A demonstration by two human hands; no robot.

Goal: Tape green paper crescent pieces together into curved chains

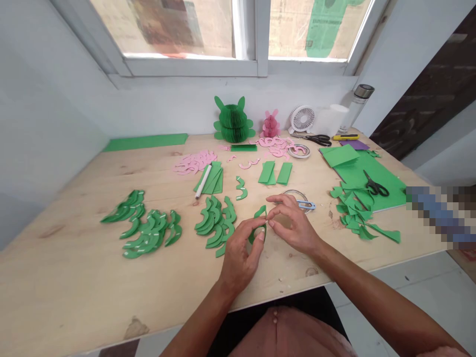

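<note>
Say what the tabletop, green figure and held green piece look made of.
Tabletop: pale, matte wood, likely; grain and knots show.
Green figure: apparently matte paper, thinly pleated.
Held green piece: probably matte paper or card, thin and flexed.

This looks like a small papercraft workspace, though whether in a home or a modest workshop cannot be told. A plain wooden table (82, 277) stands against a white wall (156, 106), beneath a window (193, 68). Piled green paper cut-outs (147, 235), pink paper cut-outs (195, 162), black-handled scissors (373, 185), a yellow utility knife (345, 137) and a green honeycomb-paper figure (233, 122) show the craft; a small white fan (302, 119) and a glass bottle (353, 114) give it a domestic air.
</note>
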